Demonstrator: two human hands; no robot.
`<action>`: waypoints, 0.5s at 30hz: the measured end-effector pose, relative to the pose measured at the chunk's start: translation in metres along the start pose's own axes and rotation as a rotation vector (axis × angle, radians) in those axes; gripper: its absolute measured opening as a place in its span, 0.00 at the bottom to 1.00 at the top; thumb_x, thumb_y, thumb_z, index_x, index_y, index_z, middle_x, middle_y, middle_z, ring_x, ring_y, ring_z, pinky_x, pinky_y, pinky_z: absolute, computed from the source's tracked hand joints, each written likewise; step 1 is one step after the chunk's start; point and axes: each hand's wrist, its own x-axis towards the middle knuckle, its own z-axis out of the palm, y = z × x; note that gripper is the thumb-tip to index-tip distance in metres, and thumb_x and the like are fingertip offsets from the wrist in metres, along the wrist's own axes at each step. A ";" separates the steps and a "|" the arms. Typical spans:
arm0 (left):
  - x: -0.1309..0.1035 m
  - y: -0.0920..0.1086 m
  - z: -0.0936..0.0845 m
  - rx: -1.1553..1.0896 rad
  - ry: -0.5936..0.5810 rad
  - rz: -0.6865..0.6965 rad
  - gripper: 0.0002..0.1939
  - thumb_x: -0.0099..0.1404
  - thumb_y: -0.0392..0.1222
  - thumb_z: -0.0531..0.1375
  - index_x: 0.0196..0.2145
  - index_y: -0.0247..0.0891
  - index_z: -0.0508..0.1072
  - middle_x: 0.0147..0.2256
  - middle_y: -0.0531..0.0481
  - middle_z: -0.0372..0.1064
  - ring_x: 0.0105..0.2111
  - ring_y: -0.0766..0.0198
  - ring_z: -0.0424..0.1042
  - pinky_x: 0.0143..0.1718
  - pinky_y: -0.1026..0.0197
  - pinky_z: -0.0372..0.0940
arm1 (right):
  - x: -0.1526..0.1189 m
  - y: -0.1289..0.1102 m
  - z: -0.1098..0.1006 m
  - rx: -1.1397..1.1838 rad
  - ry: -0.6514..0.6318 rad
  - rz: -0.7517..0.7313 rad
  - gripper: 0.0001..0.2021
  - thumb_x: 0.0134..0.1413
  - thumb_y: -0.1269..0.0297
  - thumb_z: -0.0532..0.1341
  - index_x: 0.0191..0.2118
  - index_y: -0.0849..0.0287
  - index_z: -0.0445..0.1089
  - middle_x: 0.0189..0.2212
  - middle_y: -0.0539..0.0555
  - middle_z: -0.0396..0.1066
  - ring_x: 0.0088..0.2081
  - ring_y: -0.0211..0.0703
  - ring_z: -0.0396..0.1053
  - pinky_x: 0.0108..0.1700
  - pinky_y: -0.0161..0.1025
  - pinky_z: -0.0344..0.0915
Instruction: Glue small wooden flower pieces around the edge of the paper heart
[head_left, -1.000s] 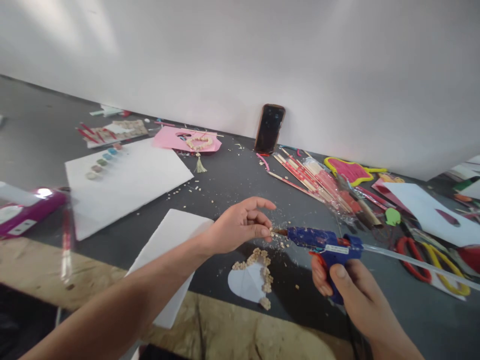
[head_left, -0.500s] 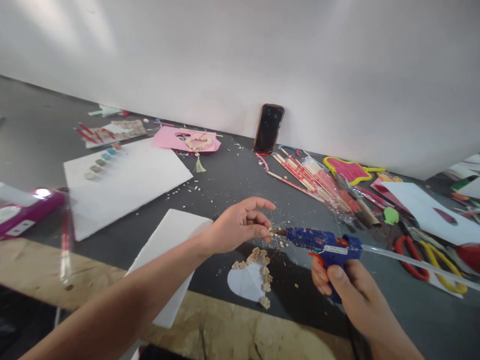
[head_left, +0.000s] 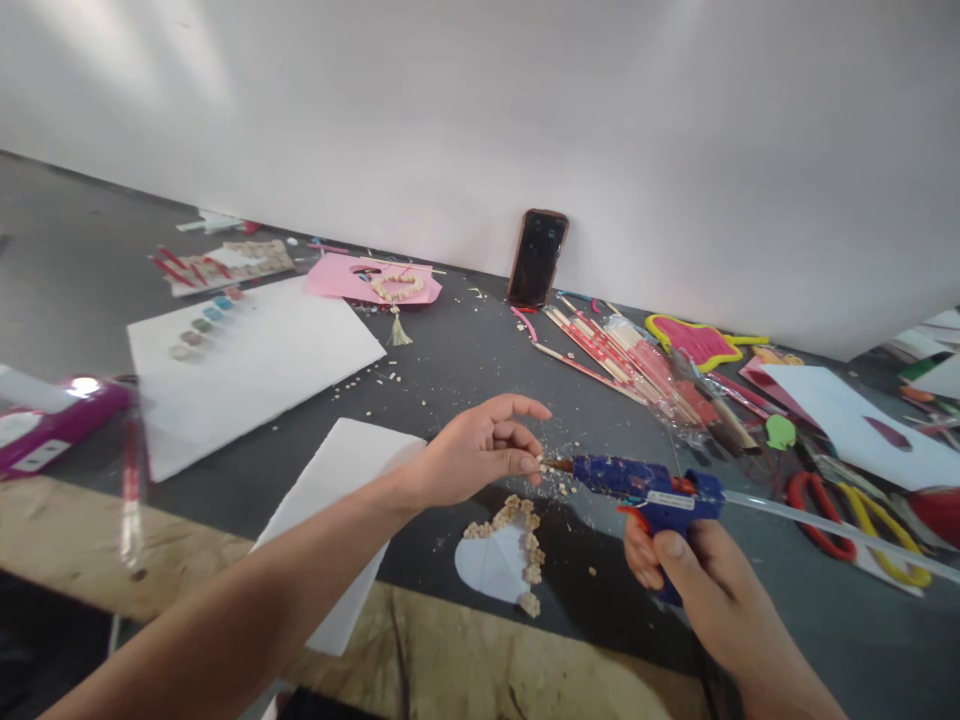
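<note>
My right hand [head_left: 697,570] is wrapped round the handle of a blue glue gun [head_left: 630,477], with a clear glue stick [head_left: 795,515] running out of its back. The gun's nozzle points left and meets the fingertips of my left hand [head_left: 487,447]. Thumb and a finger of that hand pinch a tiny pale piece [head_left: 538,463], too small to name surely. Its index finger is stretched out above. Below lies a white paper circle [head_left: 487,570], with small beige bits in clusters along its upper and right edge.
A phone [head_left: 538,256] leans against the wall. White boards [head_left: 247,400] lie at left, near a purple device [head_left: 60,425]. A beaded loop with a tassel [head_left: 399,328] rests on pink paper. At right are wrapped sticks [head_left: 615,355] and scissors [head_left: 817,515]. Crumbs are scattered mid-table.
</note>
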 end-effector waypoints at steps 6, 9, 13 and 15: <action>0.000 -0.001 -0.001 0.001 -0.002 0.017 0.19 0.57 0.31 0.61 0.46 0.37 0.63 0.29 0.55 0.67 0.27 0.68 0.73 0.36 0.61 0.66 | 0.001 0.002 0.000 0.008 0.007 -0.013 0.18 0.59 0.49 0.53 0.28 0.59 0.65 0.20 0.50 0.59 0.22 0.35 0.56 0.24 0.34 0.57; 0.000 0.000 -0.001 -0.003 -0.001 0.014 0.19 0.57 0.31 0.61 0.46 0.37 0.63 0.29 0.55 0.67 0.28 0.68 0.73 0.36 0.61 0.66 | 0.001 0.001 -0.001 0.019 0.009 -0.001 0.18 0.59 0.50 0.54 0.28 0.59 0.64 0.21 0.50 0.60 0.22 0.35 0.56 0.25 0.34 0.57; 0.000 0.001 0.001 -0.006 0.006 0.000 0.19 0.57 0.30 0.61 0.46 0.36 0.63 0.28 0.56 0.67 0.27 0.69 0.73 0.35 0.62 0.66 | 0.000 0.003 -0.005 -0.015 -0.054 -0.009 0.17 0.61 0.51 0.52 0.29 0.59 0.64 0.21 0.50 0.59 0.22 0.36 0.57 0.25 0.34 0.57; 0.000 0.002 0.001 -0.006 0.010 -0.006 0.19 0.56 0.30 0.61 0.45 0.36 0.63 0.28 0.56 0.67 0.27 0.69 0.73 0.35 0.62 0.65 | 0.000 0.004 -0.006 -0.031 -0.057 -0.008 0.17 0.61 0.52 0.51 0.29 0.59 0.63 0.21 0.50 0.59 0.23 0.36 0.57 0.26 0.34 0.57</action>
